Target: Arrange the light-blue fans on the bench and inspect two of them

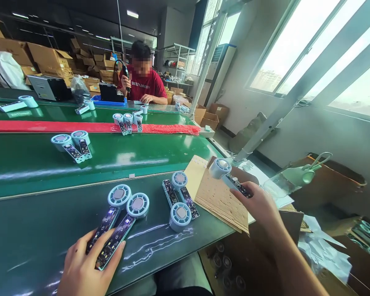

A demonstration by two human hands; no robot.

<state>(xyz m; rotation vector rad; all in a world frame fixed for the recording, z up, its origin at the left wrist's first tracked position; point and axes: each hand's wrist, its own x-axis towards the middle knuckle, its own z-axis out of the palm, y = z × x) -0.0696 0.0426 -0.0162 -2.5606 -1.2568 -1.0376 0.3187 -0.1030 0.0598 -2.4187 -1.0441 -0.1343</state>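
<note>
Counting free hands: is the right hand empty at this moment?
No, the right hand holds one pale blue round-headed fan unit by its dark circuit-board handle above the brown cardboard sheet.

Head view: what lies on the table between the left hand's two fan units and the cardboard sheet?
Two more fan units, lying apart from both, by the cardboard sheet.

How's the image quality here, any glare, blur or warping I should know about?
Head view: the tall windows at the right are blown out to white; streaky white glare lies on the glossy green table top by the left hand; straight lines bow toward the edges from the wide lens; the right hand holding a pale blue round-headed fan unit looks sharp.
</note>
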